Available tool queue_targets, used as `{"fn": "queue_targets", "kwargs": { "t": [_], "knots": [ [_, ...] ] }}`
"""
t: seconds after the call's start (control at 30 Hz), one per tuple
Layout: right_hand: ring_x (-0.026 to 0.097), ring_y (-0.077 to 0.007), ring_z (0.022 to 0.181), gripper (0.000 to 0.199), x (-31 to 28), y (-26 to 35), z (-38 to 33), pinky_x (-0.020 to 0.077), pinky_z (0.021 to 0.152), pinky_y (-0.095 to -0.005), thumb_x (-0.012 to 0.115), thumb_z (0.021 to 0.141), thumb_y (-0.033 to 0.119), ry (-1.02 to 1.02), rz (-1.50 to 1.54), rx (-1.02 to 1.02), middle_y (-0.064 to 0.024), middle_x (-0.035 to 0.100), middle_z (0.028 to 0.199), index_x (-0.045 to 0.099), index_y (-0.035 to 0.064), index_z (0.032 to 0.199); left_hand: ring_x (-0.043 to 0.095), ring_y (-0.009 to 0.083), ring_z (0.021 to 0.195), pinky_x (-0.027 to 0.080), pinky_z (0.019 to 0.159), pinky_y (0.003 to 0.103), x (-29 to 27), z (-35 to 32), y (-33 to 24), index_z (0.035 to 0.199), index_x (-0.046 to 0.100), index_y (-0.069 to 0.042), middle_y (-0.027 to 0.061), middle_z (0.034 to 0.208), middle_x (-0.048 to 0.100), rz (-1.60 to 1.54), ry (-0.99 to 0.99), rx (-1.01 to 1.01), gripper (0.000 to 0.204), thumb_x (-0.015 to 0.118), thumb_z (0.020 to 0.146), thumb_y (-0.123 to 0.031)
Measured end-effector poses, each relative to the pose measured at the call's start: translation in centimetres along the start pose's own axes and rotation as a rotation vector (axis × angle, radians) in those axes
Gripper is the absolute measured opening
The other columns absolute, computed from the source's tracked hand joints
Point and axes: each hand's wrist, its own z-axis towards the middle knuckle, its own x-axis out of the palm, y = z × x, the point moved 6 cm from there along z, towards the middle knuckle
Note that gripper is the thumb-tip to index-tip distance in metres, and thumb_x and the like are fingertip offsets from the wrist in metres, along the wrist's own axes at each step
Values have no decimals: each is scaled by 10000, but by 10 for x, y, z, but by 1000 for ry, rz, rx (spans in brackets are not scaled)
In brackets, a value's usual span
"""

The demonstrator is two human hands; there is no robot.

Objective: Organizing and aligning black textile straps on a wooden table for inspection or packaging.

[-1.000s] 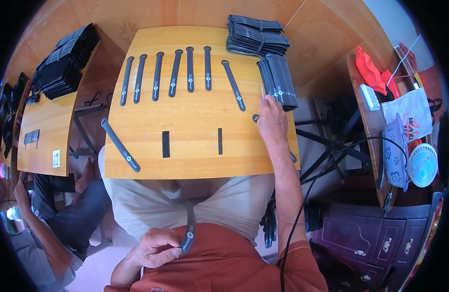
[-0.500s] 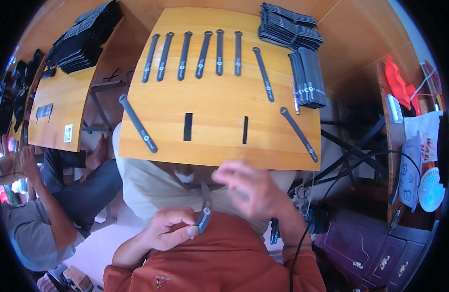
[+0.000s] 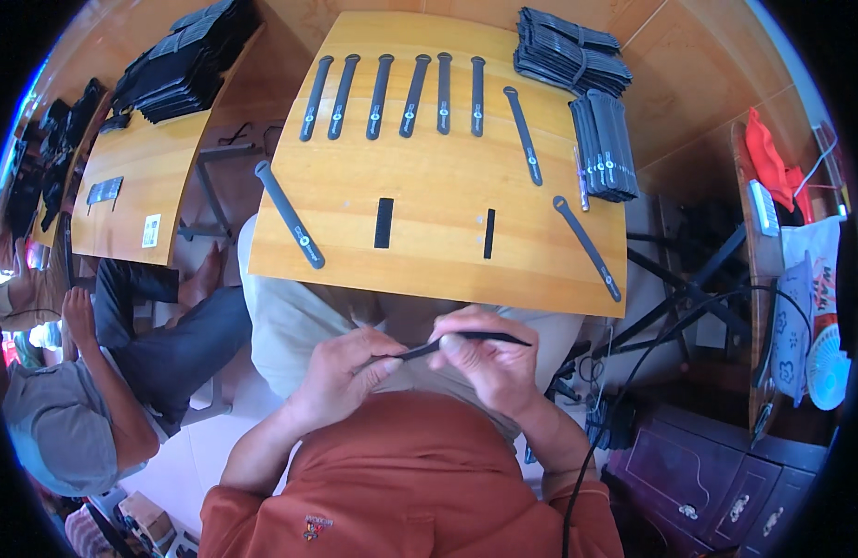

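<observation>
Between my hands, in front of my lap, a dark grey strap runs roughly sideways. My left hand pinches its left end between thumb and fingertips. With thumb and fingers, my right hand grips it farther along, and the right end sticks out past those fingers. Just beyond lies the wooden table, its near edge close to both hands. Similar straps with a looped end lie on it: several in a far row, one at the left and two toward the right.
Two black strips are fixed on the tabletop. A pen lies beside a strap bundle, with a larger black stack behind. Another person sits at left by a second table. A black cable hangs at right.
My right hand has come down and closed on the strap, which was in my left hand alone. My left hand has risen. The strap has turned from upright to sideways. The view has shifted slightly.
</observation>
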Motion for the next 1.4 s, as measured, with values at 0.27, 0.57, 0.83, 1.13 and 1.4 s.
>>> {"fn": "queue_targets", "kwargs": {
  "t": [0.27,0.57,0.83,1.13,1.4],
  "knots": [
    [685,-148,710,192,-36,-3,10,589,665,-265,677,965,46,-200,-45,-6,-104,697,910,692,-51,1130,607,51,731,503,655,207,-18,-8,34,1088,702,0,10,858,677,-489,-140,-390,141,691,963,-64],
    [625,-170,584,176,-48,-3,1,576,565,-325,698,944,56,-211,-100,-22,-103,643,718,684,-49,1084,620,55,738,519,680,204,-26,-7,33,1078,711,-1,32,857,690,-518,-196,-252,146,715,934,-29],
    [693,-182,724,180,-58,-12,-7,624,685,-330,718,917,33,-96,101,67,-124,694,874,691,-68,1064,667,116,738,556,679,239,-37,-3,34,1160,707,8,83,858,702,-470,-160,-287,203,665,967,-40],
    [689,-140,820,201,-80,-14,8,588,732,-268,723,919,39,-177,-262,138,-108,698,991,687,-68,1085,662,100,770,559,727,241,-50,29,37,1088,710,25,42,869,698,-312,-265,-262,164,705,942,-50],
    [667,-92,728,182,-114,-27,46,549,648,-232,715,928,58,-211,-426,103,-59,711,839,696,-61,1065,632,65,721,526,664,209,-63,83,57,1023,724,14,22,802,697,-105,-218,-352,121,726,932,-65]
  ]
}}
